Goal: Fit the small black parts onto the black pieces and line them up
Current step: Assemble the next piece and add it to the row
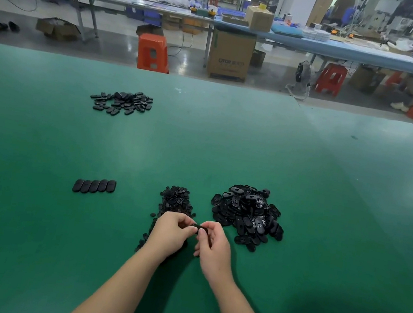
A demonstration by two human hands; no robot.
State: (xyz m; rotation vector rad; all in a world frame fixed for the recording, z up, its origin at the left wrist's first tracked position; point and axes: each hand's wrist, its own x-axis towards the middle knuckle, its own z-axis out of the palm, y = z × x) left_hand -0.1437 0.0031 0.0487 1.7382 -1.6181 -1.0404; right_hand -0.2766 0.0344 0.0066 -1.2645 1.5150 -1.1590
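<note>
Fitting now: both hands meet over the near middle of the green worktop (44, 133), sharing one black oval piece (196, 227) between them.
Left hand: the left hand (170, 233) has its fingers curled in, pinching one end of that piece; whether a small part sits under the fingertips cannot be told.
Right hand: the right hand (211, 247) has thumb and fingers closed on the other end of the same piece.
Small parts supply: a loose heap of small black parts (176, 201) lies just beyond the left hand, trailing back under the wrist toward the near edge.
Unfitted pieces: a larger pile of black oval pieces (247, 216) sits just to the right of the hands; it looks mostly untouched.
Lined up so far: a short row of five ovals (94, 185) lies side by side, touching, left of the hands and well apart from both heaps.
Far group: another scatter of ovals (122, 102) lies toward the far left of the worktop; fitted or not, too small to tell.
Progress: judging by the short row against the big pile, the job appears to be at an early stage, with most pieces left to fit and line up.
</note>
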